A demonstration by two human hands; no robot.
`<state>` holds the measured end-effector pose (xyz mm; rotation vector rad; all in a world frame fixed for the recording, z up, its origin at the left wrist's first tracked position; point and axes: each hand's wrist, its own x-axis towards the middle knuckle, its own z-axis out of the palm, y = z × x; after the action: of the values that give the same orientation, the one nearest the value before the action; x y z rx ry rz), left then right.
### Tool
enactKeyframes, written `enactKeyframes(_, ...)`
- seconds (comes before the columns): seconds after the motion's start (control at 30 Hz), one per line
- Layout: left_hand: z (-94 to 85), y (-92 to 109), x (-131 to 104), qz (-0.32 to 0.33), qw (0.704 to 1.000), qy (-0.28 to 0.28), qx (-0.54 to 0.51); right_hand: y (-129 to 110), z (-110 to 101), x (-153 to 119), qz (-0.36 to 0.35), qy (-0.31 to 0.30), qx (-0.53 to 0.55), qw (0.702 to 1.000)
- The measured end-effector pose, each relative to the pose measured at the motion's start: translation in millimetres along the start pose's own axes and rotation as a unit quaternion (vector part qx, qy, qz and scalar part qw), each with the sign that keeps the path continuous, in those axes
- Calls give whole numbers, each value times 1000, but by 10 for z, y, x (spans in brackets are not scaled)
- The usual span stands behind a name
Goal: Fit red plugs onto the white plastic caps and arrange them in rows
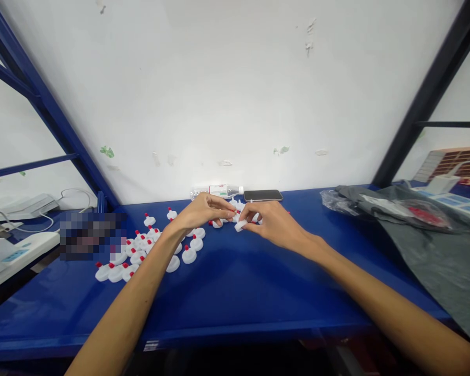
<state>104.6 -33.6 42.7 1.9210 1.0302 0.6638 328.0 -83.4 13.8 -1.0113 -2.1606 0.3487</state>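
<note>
My right hand [268, 222] pinches a white round cap [240, 226] between thumb and fingers above the blue table [258, 292]. Close beside it on the left, my left hand [209, 210] has its thumb and fingertips pressed together near a small red tip; what they hold is too small to make out. More white pieces lie behind and between the hands, partly hidden by the fingers. Left of my left hand, several white caps with red tips [188, 254] are spread over the table, some behind my left forearm.
A clear bottle [219, 190] lies by the wall, with a dark phone [263, 195] to its right. Grey plastic bags [391, 209] cover the right side. A white power strip [19, 256] and cables are at the left. Blue and black frame posts rise on both sides.
</note>
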Motion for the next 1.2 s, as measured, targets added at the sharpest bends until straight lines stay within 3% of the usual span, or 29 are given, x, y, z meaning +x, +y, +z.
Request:
enactKeyframes(0.23,10,-58,3,6,999,-33,-20,-19,1,-9,-14,22,10,1000)
enactKeyframes(0.37,6,-6,-26,9,999,-23,-25,-14,15,-18,-36,36,3,999)
enactKeyframes(0.53,-142,108,-84,34,993,89,75,24,18,-16,-40,64,-22,997)
enactKeyframes(0.67,-357,28,-100,38,957,158,239,32,14,-13,-32,85,-27,996)
enactKeyframes(0.83,-487,-166,-77,-19,933,108,343,11,45,-21,-15,71,-43,996)
enactKeyframes(1.2,-408,-343,-7,-74,936,43,342,-19,42,-33,-9,57,-52,997)
